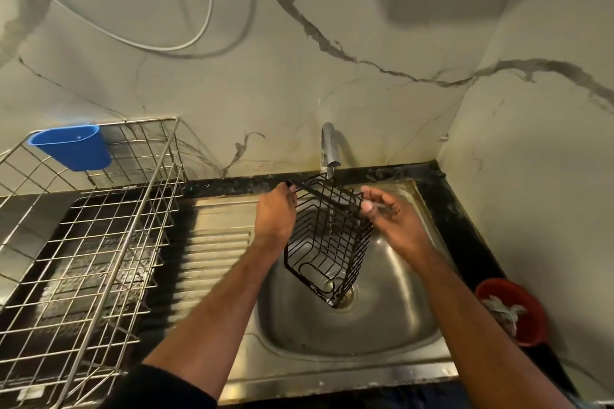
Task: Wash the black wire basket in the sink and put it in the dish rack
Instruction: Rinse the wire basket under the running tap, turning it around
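The black wire basket point(327, 244) hangs tilted over the steel sink point(392, 319), its top under the tap point(328, 149). A thin stream of water runs from the tap through the basket. My left hand point(277, 212) grips the basket's upper left rim. My right hand point(390, 214) pinches the upper right rim with thumb and fingers. The basket's lower corner is just above the drain. The metal wire dish rack point(99, 229) stands on the counter to the left of the sink.
A blue plastic cup point(74, 146) hangs on the rack's back rim. The sink's ribbed drainboard point(216, 249) lies between rack and basin. A red bowl point(513, 310) with a cloth sits on the dark counter at the right. Marble-patterned walls close in behind and right.
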`<action>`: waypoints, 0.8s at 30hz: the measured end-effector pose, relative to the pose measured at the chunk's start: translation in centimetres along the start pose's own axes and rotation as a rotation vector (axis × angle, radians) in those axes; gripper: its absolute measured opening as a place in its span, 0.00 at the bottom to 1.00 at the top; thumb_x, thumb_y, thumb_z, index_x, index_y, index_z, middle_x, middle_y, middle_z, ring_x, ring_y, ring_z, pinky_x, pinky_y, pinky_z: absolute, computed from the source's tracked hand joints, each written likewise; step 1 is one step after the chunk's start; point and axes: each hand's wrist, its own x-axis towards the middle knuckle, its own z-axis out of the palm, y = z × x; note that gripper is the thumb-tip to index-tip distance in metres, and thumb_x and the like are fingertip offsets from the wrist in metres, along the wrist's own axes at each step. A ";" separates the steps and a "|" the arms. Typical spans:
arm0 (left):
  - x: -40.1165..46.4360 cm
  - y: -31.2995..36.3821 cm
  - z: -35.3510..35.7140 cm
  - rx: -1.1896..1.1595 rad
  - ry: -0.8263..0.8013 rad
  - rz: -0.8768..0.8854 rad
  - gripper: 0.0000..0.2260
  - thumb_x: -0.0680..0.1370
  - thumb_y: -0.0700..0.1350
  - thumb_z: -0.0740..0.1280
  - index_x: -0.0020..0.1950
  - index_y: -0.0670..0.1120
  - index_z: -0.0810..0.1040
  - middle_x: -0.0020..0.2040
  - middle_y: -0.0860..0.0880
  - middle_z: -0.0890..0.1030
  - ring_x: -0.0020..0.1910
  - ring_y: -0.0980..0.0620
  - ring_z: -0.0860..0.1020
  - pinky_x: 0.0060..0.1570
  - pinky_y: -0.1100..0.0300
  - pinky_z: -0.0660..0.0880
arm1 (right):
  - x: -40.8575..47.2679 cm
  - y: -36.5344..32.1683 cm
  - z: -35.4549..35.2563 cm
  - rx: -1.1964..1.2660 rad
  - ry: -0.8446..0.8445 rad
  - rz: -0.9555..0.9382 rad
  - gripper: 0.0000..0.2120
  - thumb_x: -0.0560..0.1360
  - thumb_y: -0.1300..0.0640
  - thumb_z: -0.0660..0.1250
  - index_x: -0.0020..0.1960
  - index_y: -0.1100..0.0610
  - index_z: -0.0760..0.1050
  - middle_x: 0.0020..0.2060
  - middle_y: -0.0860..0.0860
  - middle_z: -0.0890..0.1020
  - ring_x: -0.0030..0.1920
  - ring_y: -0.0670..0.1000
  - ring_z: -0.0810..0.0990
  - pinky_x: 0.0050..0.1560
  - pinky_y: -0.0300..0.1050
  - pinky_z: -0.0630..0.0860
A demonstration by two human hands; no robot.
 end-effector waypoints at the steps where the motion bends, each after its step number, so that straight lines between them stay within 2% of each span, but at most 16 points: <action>1: -0.3 0.2 0.2 0.006 0.022 -0.006 0.13 0.86 0.47 0.58 0.53 0.42 0.79 0.42 0.48 0.83 0.40 0.52 0.81 0.36 0.64 0.70 | 0.0 -0.1 0.0 -0.047 0.032 0.021 0.22 0.78 0.42 0.66 0.71 0.41 0.73 0.67 0.44 0.78 0.65 0.46 0.78 0.57 0.43 0.77; 3: -0.8 0.7 0.5 -0.009 0.027 -0.018 0.13 0.86 0.47 0.58 0.52 0.41 0.79 0.42 0.48 0.81 0.39 0.52 0.80 0.36 0.64 0.71 | -0.3 -0.2 0.3 -0.101 0.063 0.064 0.26 0.77 0.34 0.60 0.74 0.35 0.66 0.74 0.47 0.71 0.71 0.50 0.71 0.67 0.55 0.72; 5: -1.1 1.1 0.9 -0.053 0.012 -0.034 0.14 0.86 0.48 0.58 0.52 0.41 0.79 0.42 0.48 0.82 0.40 0.50 0.81 0.38 0.58 0.79 | -1.1 -0.3 0.8 -0.090 0.080 0.076 0.29 0.77 0.30 0.53 0.76 0.32 0.59 0.78 0.48 0.63 0.76 0.53 0.65 0.72 0.62 0.65; 7: -1.3 1.2 1.3 -0.100 0.020 -0.071 0.15 0.86 0.50 0.57 0.51 0.42 0.79 0.41 0.46 0.81 0.39 0.47 0.83 0.38 0.49 0.83 | -1.6 -0.4 1.4 -0.143 0.056 0.091 0.34 0.74 0.25 0.50 0.78 0.31 0.50 0.81 0.49 0.54 0.79 0.56 0.58 0.74 0.65 0.61; 9: -1.6 1.4 1.6 -0.161 0.035 -0.129 0.16 0.86 0.51 0.58 0.50 0.42 0.78 0.41 0.46 0.81 0.37 0.46 0.83 0.33 0.47 0.83 | -1.6 -0.4 1.6 -0.352 0.047 0.081 0.41 0.72 0.25 0.55 0.80 0.35 0.43 0.82 0.51 0.50 0.79 0.58 0.55 0.74 0.64 0.59; 10: -1.9 1.6 1.7 -0.196 0.029 -0.151 0.16 0.86 0.52 0.58 0.51 0.42 0.78 0.42 0.46 0.81 0.37 0.47 0.84 0.32 0.47 0.83 | -1.5 -0.5 1.5 -0.462 0.068 0.069 0.43 0.75 0.29 0.59 0.81 0.39 0.41 0.81 0.53 0.53 0.78 0.58 0.59 0.73 0.61 0.61; 11: -2.1 1.8 1.8 -0.229 0.018 -0.156 0.16 0.85 0.52 0.58 0.52 0.41 0.78 0.43 0.46 0.81 0.38 0.47 0.84 0.32 0.47 0.84 | -1.3 -0.5 1.2 -0.532 0.105 0.058 0.42 0.77 0.36 0.63 0.81 0.42 0.42 0.78 0.55 0.63 0.74 0.56 0.68 0.71 0.57 0.67; 12: -2.4 2.0 2.0 -0.254 0.001 -0.152 0.16 0.85 0.52 0.58 0.52 0.41 0.78 0.44 0.46 0.81 0.39 0.47 0.84 0.33 0.47 0.84 | -1.2 -0.4 0.8 -0.572 0.152 0.047 0.39 0.80 0.43 0.64 0.82 0.43 0.44 0.68 0.55 0.76 0.64 0.53 0.78 0.64 0.51 0.75; 13: -2.6 2.1 2.1 -0.271 -0.020 -0.148 0.16 0.85 0.52 0.58 0.53 0.41 0.78 0.44 0.46 0.81 0.41 0.47 0.84 0.34 0.47 0.84 | -1.0 -0.3 0.4 -0.615 0.194 0.045 0.36 0.81 0.48 0.64 0.82 0.43 0.47 0.54 0.53 0.83 0.51 0.50 0.83 0.53 0.46 0.81; 14: -2.9 2.4 2.2 -0.282 -0.046 -0.151 0.15 0.85 0.51 0.58 0.54 0.41 0.78 0.45 0.46 0.81 0.42 0.48 0.84 0.36 0.48 0.84 | -0.7 -0.1 0.0 -0.649 0.230 0.058 0.34 0.82 0.51 0.64 0.81 0.42 0.49 0.46 0.53 0.82 0.44 0.50 0.84 0.45 0.45 0.84; 15: -3.0 2.6 2.3 -0.294 -0.069 -0.156 0.15 0.85 0.51 0.58 0.55 0.41 0.78 0.46 0.45 0.82 0.43 0.48 0.84 0.37 0.48 0.85 | -0.4 0.3 -0.4 -0.652 0.262 0.081 0.33 0.82 0.54 0.64 0.81 0.42 0.51 0.46 0.55 0.82 0.43 0.51 0.84 0.43 0.46 0.84; 17: -3.3 2.8 2.7 -0.334 -0.095 -0.154 0.14 0.85 0.51 0.59 0.54 0.42 0.79 0.47 0.44 0.83 0.44 0.48 0.85 0.39 0.47 0.85 | -0.2 0.6 -1.0 -0.601 0.295 0.110 0.32 0.82 0.59 0.64 0.80 0.41 0.55 0.52 0.58 0.82 0.47 0.55 0.85 0.46 0.52 0.84; 20: -3.3 3.0 3.4 -0.410 -0.104 -0.214 0.13 0.85 0.50 0.59 0.53 0.43 0.79 0.47 0.43 0.83 0.45 0.47 0.84 0.42 0.46 0.85 | -0.1 0.4 -1.2 -0.536 0.280 0.120 0.34 0.81 0.61 0.64 0.79 0.40 0.54 0.55 0.50 0.81 0.43 0.54 0.85 0.43 0.48 0.84; 22: -2.9 3.0 3.8 -0.446 -0.130 -0.276 0.13 0.85 0.50 0.60 0.55 0.41 0.78 0.47 0.45 0.82 0.44 0.52 0.82 0.45 0.47 0.85 | 0.8 0.3 -1.5 -0.525 0.264 0.121 0.34 0.81 0.63 0.64 0.79 0.41 0.55 0.62 0.53 0.80 0.43 0.55 0.85 0.43 0.50 0.85; 24: -2.4 3.4 3.8 -0.469 -0.163 -0.309 0.11 0.85 0.48 0.60 0.55 0.42 0.77 0.47 0.47 0.80 0.44 0.54 0.80 0.47 0.48 0.85 | 2.4 0.1 -2.2 -0.545 0.212 0.163 0.31 0.80 0.64 0.64 0.77 0.43 0.61 0.64 0.55 0.79 0.46 0.55 0.85 0.46 0.53 0.85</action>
